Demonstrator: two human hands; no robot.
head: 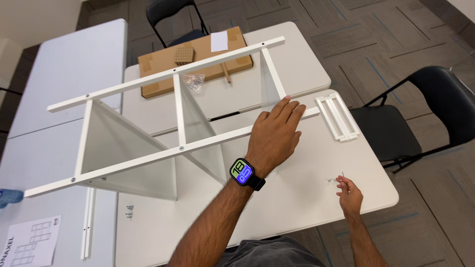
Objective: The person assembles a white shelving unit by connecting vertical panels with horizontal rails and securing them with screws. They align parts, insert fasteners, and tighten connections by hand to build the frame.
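A white shelf frame (pixel 148 133) lies on its side on the white table (pixel 297 198), with two long rails and three cross panels. My left hand (pixel 277 131), wearing a watch on the wrist, rests flat on the near rail close to its right end. My right hand (pixel 349 193) is low at the right of the table, fingers pinched on a small screw (pixel 342 175) lifted from a little cluster of hardware (pixel 330 180).
A flat cardboard box (pixel 198 59) with a dowel bundle and a plastic bag lies at the far side. Several white slats (pixel 339 117) sit at the table's right edge. Black chairs (pixel 435 113) stand right and behind. An instruction sheet (pixel 32 242) lies at lower left.
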